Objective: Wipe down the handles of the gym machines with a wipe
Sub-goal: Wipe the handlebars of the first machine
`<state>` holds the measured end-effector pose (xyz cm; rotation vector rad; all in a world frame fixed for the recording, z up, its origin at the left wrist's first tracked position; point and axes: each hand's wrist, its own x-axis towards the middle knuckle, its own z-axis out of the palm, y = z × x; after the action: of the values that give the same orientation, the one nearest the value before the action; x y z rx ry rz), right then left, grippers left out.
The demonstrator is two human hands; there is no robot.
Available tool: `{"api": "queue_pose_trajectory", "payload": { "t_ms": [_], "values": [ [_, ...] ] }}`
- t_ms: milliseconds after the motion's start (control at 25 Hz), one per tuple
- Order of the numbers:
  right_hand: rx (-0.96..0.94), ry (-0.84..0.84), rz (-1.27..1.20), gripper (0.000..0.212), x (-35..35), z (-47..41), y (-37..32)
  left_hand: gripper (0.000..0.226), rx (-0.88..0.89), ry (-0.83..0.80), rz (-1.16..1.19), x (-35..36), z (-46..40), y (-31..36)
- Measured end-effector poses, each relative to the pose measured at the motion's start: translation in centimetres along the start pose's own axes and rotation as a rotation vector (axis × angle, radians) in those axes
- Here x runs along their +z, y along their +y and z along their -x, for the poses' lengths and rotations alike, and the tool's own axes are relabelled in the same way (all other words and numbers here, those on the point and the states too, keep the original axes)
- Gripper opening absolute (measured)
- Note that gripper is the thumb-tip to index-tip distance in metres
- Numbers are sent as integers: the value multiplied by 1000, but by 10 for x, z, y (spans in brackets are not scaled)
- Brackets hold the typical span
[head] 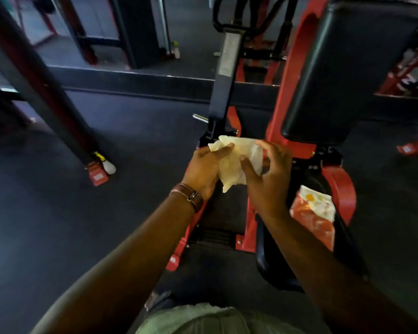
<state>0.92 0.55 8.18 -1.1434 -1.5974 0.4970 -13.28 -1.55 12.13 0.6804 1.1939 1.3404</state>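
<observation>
Both my hands hold a crumpled white wipe [237, 160] in front of me, above the red frame of a gym machine [287, 75]. My left hand [204, 168], with a brown strap at its wrist, grips the wipe's left side. My right hand [267, 172] pinches the right side between thumb and fingers. An orange and white wipe packet [314, 213] lies on the machine's seat under my right forearm. The machine's black arm [223, 75] with a small steel peg [200, 117] rises just beyond the wipe.
A black back pad [343, 68] stands at the upper right. A dark and red slanted post [34, 75] crosses the left, ending in a red foot [97, 175] with a white bottle [108, 166] beside it. Dark rubber floor lies between. More red machines stand far right.
</observation>
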Motion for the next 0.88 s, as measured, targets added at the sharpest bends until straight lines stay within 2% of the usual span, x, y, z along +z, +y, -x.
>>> {"api": "queue_pose_trajectory", "payload": {
  "t_ms": [80, 160, 240, 360, 520, 640, 720, 800, 880],
  "values": [
    [-144, 11, 35, 40, 38, -2, -18, 24, 5, 17, 11, -31, 0, 24],
    [-101, -30, -14, 40, 87, -7, -42, 21, -17, -27, 41, -71, -6, 53],
    [67, -90, -134, 37, 135, -12, -68, 23, -65, -83, 90, -115, -19, 80],
    [300, -148, -334, 9, 194, -24, -98, 28, -36, -99, 12, -176, -46, 117],
    [649, -113, -607, 13, 240, -50, -130, 10, 86, -48, -291, -224, -84, 152],
    [772, -134, -745, 20, 264, -79, -135, 21, 127, -82, -373, -245, -120, 168],
    [798, -143, -856, 25, 274, -101, -132, 38, 101, -107, -330, -254, -144, 173],
    [718, -164, -868, 26, 290, -125, -125, 61, 40, -156, -202, -266, -174, 175],
    [605, -126, -755, 26, 311, -151, -114, 72, 41, -228, -135, -279, -213, 176]
  ]
}}
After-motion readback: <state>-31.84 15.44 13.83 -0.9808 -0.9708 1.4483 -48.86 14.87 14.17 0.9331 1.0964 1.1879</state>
